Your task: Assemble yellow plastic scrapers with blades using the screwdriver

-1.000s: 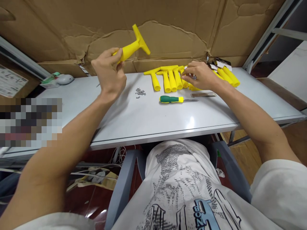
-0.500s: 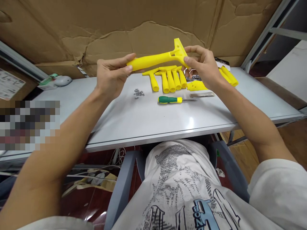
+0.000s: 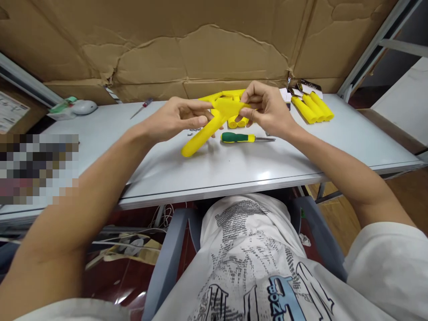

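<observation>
A yellow scraper handle (image 3: pixel 204 135) hangs above the table, its wide head up and its grip slanting down to the left. My left hand (image 3: pixel 179 118) has its fingers around the left side of the head. At the head's right end, my right hand (image 3: pixel 264 107) pinches the edge. Behind and below lie more yellow handles (image 3: pixel 233 122), partly hidden by the held one. A green and yellow screwdriver (image 3: pixel 238 137) rests on the table in front of them. Small metal screws (image 3: pixel 194 132) show only partly behind the held handle.
Three yellow handles (image 3: pixel 312 109) with black packaging lie at the back right. A thin screwdriver (image 3: pixel 142 108) and a white mouse (image 3: pixel 84 107) are at the back left. Cardboard (image 3: pixel 234 49) stands behind the white table (image 3: pixel 267 162).
The held handle has turned from nearly level to slanting down toward me. My left hand has moved from its grip end to its head, and my right hand has shifted slightly left and down.
</observation>
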{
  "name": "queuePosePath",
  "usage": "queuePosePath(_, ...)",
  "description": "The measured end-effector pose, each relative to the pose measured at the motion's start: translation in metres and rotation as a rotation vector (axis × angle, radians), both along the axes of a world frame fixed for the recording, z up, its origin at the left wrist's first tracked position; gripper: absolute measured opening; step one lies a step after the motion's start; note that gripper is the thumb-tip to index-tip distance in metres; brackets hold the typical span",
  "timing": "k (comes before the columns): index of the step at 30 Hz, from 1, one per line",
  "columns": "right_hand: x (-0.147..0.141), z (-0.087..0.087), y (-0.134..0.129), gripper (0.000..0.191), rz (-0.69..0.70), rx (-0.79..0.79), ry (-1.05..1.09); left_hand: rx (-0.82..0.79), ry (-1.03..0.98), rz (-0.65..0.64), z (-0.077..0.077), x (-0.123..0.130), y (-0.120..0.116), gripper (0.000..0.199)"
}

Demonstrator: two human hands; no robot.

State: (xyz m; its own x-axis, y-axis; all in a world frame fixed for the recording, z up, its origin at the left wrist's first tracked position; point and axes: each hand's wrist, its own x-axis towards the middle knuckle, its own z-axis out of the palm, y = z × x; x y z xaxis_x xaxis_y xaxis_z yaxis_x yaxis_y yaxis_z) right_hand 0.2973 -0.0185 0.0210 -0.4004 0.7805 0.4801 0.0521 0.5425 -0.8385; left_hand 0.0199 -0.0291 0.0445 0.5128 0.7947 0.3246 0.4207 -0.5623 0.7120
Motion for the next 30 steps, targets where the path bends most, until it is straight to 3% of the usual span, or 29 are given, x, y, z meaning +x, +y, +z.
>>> queuePosePath(3, -0.007, -0.012, 0.004, 0.05, 0.019, 0.081, -0.104, -0.05, 0.065, -0.069, -0.002, -0.006, 0.004, 0.089)
queuePosePath(6, -0.001, -0.015, 0.012, 0.04, -0.072, 0.258, -0.337, -0.137, 0.148, -0.147, -0.003, -0.018, 0.012, 0.088)
queuePosePath(9, 0.012, -0.012, 0.017, 0.061, -0.142, 0.343, -0.609, -0.213, 0.204, -0.193, -0.004, -0.029, 0.021, 0.084)
queuePosePath(12, 0.019, -0.007, 0.014, 0.088, -0.099, 0.299, -0.785, -0.204, 0.251, -0.201, -0.005, -0.034, 0.027, 0.073)
queuePosePath(14, 0.019, -0.004, 0.009, 0.095, -0.064, 0.274, -0.869, -0.168, 0.315, -0.215, -0.005, -0.036, 0.029, 0.067)
queuePosePath(18, 0.019, 0.007, 0.001, 0.085, -0.071, 0.29, -1.009, -0.096, 0.425, -0.249, -0.005, -0.037, 0.029, 0.065)
queuePosePath(22, 0.037, 0.027, 0.005, 0.076, -0.15, 0.308, -1.038, -0.078, 0.467, -0.333, -0.008, -0.034, 0.028, 0.064)
queuePosePath(25, 0.055, 0.036, 0.014, 0.074, -0.23, 0.281, -1.007, -0.004, 0.425, -0.361, -0.015, -0.026, 0.026, 0.061)
queuePosePath(30, 0.067, 0.042, 0.018, 0.078, -0.227, 0.196, -1.065, 0.177, 0.319, -0.309, -0.029, -0.009, 0.022, 0.055)
